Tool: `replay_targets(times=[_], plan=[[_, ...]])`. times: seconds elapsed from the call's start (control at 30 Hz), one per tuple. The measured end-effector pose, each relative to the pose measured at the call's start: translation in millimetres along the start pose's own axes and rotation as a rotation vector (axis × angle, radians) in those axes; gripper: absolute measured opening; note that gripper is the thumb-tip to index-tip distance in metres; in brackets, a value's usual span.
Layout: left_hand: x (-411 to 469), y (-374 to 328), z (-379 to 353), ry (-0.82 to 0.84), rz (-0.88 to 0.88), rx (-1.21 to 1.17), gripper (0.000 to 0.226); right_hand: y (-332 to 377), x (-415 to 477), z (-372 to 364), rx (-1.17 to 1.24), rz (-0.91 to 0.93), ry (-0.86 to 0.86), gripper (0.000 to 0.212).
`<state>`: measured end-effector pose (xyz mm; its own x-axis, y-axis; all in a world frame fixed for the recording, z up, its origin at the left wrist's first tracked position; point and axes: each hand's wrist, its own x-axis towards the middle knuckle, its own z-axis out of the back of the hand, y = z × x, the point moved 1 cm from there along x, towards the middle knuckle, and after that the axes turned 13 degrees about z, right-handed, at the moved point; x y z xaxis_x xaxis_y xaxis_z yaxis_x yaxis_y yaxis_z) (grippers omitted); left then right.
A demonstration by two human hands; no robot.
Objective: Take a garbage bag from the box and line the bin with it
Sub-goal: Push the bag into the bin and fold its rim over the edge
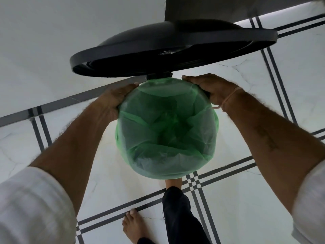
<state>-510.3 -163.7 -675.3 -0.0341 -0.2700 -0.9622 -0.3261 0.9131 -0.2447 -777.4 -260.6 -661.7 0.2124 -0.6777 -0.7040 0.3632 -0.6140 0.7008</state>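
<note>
A round bin stands on the floor below me, its mouth covered by a translucent green garbage bag [166, 131] that hangs down inside and folds over the rim all around. The bin's black lid [133, 50] is tipped up at the far side. My left hand [114, 101] grips the bag-covered rim on the left. My right hand [209, 88] grips the rim at the far right, a pale thread around its wrist. The bag box is not in view.
White marble-look floor tiles with dark double stripes [207, 176] lie all around. A white wall runs along the far left. One bare foot [133, 224] stands near the bin; my other foot [173, 183] reaches under the bin's front edge.
</note>
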Motion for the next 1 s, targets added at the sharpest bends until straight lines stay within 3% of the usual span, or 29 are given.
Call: replay_targets(times=[0.1,0.27,0.43,0.53,0.6,0.67,0.73,0.9,0.93,1.0], plan=[[6.2,-2.0,-2.0,-0.003,0.071,0.052,0.041,-2.4,3.7,-2.3,-0.030,-0.103,0.026,0.036],[7.1,-5.0,-0.3,0.025,0.092,0.064,0.048,-7.2,0.0,0.4,0.087,0.273,-0.024,0.029],[-0.4,5.6,-1.5,0.097,0.126,0.059,0.037,-12.8,-7.0,4.2,0.037,0.171,0.078,0.037],[-6.7,20.2,12.0,0.117,-0.007,-0.131,0.028,-19.0,-17.3,9.0,0.081,0.258,-0.091,0.025],[-13.3,29.8,24.5,0.065,-0.114,-0.248,0.029,-26.3,-31.7,17.2,0.024,0.329,-0.203,0.041],[-22.7,45.3,27.9,-0.030,-0.155,-0.162,0.035,-40.2,-50.8,21.5,0.005,0.340,-0.256,0.045],[-25.1,63.4,26.8,-0.061,-0.177,-0.101,0.044,-56.9,-67.4,19.7,0.029,0.331,-0.281,0.039],[-31.2,78.1,15.3,-0.051,-0.161,-0.277,0.059,-65.4,-74.4,14.2,0.242,0.249,-0.263,0.030],[-32.8,78.8,13.7,-0.071,-0.147,-0.304,0.060,-65.9,-73.4,13.4,0.208,0.253,-0.325,0.028],[-34.5,81.8,11.9,-0.145,-0.139,-0.321,0.065,-66.8,-77.6,11.2,-0.188,0.421,-0.579,0.024]])
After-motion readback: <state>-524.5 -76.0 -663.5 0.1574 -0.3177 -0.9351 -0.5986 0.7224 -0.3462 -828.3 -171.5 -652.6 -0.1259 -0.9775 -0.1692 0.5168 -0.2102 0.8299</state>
